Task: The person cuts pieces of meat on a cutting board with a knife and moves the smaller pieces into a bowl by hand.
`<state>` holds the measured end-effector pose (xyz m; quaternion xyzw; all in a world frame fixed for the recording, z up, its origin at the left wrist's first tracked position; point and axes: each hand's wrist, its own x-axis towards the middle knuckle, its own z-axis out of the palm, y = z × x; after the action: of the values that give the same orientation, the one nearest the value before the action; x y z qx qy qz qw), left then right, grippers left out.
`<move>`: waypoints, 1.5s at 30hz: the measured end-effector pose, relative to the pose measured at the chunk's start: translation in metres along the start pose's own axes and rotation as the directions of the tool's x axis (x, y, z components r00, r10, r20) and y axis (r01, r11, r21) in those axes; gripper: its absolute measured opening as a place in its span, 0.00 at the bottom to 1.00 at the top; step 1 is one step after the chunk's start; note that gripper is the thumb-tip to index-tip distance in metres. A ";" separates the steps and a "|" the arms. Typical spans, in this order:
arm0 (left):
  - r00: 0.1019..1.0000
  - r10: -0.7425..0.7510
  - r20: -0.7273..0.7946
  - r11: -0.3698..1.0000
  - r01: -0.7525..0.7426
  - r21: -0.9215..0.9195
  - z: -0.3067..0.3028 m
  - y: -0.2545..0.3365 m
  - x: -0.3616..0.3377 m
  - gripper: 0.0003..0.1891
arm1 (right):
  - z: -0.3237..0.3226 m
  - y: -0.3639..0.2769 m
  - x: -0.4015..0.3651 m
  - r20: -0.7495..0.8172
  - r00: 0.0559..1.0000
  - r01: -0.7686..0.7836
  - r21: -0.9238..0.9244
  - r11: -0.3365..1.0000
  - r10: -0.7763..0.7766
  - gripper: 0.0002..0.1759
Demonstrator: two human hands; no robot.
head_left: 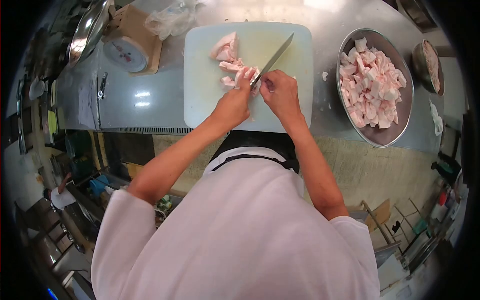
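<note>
Shirt (235,225) nearest, pale and broad, with a dark apron tie (250,157) across it, and past that both forearms reach in to meet over the white cutting board (200,102)! Left hand (233,104) looks wrapped round the knife (278,54), handle hidden in the grip, blade slanting away toward the board's far right. Right hand (283,97) is tucked in just beside the blade, fingers curled; what they pinch, if anything, I cannot tell, though a bit of pale pink meat (257,89) shows between the two hands. Mid-cut, by the look of it, with the piece at the blade the one that matters! And the next move? It calls for a firm hold on slippery-looking stuff, fingertips clear of the edge, a stroke kept true. Beyond the hands, more on the board: small strips (230,66) just past the left fingers, and a bigger slab (225,46) nearer the far edge. Out right, well apart from the knife, an oval bowl (376,137) heaped with cut chunks (372,87), then a smaller bowl (421,75) beyond. Away left on the steel counter (160,75), a dial scale (126,54) beside a crumpled plastic bag (172,21), and deep in the background, a co-worker (62,199)
</note>
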<state>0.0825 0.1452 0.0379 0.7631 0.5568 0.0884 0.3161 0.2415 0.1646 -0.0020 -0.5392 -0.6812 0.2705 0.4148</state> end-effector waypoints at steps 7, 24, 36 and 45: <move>0.934 -0.249 0.258 0.925 0.308 -0.222 -0.037 -0.026 0.010 0.21 | -0.025 0.017 -0.032 -0.047 0.996 -0.078 0.034 0.996 0.080 0.05; 0.989 0.009 0.146 0.997 -0.020 0.074 0.001 0.016 -0.039 0.17 | -0.017 0.024 -0.042 -0.079 0.990 -0.121 -0.111 0.986 0.113 0.03; 0.988 -0.018 -0.157 0.960 -0.026 -0.277 -0.044 -0.016 -0.021 0.16 | -0.015 0.012 -0.029 0.127 0.986 -0.081 -0.216 0.973 0.110 0.11; 0.893 -0.391 -0.224 0.875 0.285 -0.392 -0.094 -0.006 -0.065 0.10 | 0.010 0.007 0.045 0.532 0.830 0.236 -0.069 0.969 -0.165 0.25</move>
<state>0.0081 0.1238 0.1224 0.5622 0.6990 0.2418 0.3699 0.2328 0.2108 -0.0008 -0.3969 -0.8373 0.3161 0.2036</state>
